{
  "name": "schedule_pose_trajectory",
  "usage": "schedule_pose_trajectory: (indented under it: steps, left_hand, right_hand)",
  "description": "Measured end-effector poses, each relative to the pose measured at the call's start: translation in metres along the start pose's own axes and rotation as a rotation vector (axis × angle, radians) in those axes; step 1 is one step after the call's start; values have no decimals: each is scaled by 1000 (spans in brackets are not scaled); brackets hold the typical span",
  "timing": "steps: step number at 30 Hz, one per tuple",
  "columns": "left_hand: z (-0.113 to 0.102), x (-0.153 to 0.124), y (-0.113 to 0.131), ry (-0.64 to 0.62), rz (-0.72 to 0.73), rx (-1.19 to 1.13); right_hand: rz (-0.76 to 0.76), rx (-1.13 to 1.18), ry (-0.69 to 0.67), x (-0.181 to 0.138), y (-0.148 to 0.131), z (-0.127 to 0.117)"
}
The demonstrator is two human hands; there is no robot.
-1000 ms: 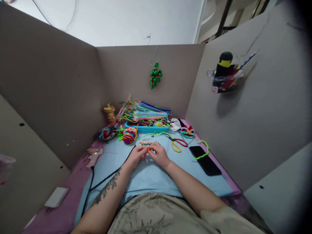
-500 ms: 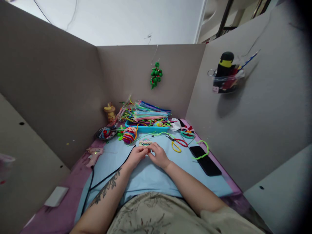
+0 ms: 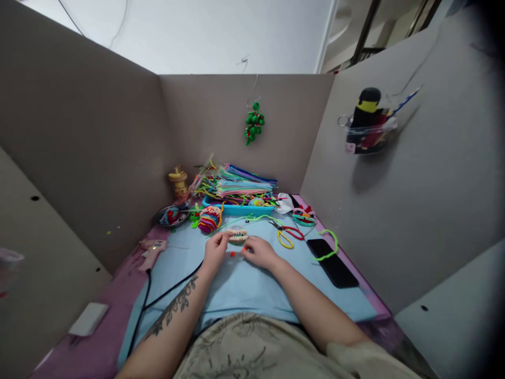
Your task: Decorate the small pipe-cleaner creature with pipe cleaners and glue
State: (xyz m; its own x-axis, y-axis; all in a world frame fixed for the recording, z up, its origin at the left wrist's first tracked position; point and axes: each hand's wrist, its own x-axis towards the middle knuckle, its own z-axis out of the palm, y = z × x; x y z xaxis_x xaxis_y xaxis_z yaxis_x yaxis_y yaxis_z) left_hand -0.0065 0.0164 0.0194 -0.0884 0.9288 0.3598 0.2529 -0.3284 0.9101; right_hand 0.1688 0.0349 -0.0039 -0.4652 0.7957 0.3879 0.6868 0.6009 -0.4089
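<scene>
Over the blue cloth, my left hand [image 3: 216, 250] has its thumb and fingers pinched together; whatever they hold, if anything, is too small to make out. My right hand [image 3: 259, 251] is closed, with a small orange piece [image 3: 243, 249] showing at its fingertips. Between the hands, nearer to me, a second orange bit [image 3: 232, 254] appears, apart from the fingers. Just beyond my fingertips lies a small cream and pastel fuzzy craft piece [image 3: 237, 236], partly beside the left fingers.
Scissors [image 3: 285, 235] and a black phone [image 3: 333, 263] with a green pipe cleaner [image 3: 330, 252] lie to the right. A blue tray [image 3: 244, 209] of pipe cleaners stands behind. Leftward are a striped bundle [image 3: 210, 219], a metal bowl [image 3: 170, 216] and a pink glue gun [image 3: 153, 255] with black cord.
My hands were together in front of the craft piece and have moved apart, left hand leftward, right hand slightly rightward. The orange bits and more of the craft piece now show between them.
</scene>
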Motion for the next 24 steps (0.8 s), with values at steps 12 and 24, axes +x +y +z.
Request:
schedule_pose_trajectory:
  steps: [12,24]
  left_hand:
    - [2,3,-5,49,-85,-90]
    - [-6,8,15,-106,-360,-326]
  right_hand:
    - [94,-46,-77,3,-2,4]
    - [45,93,-445,29,13,-36]
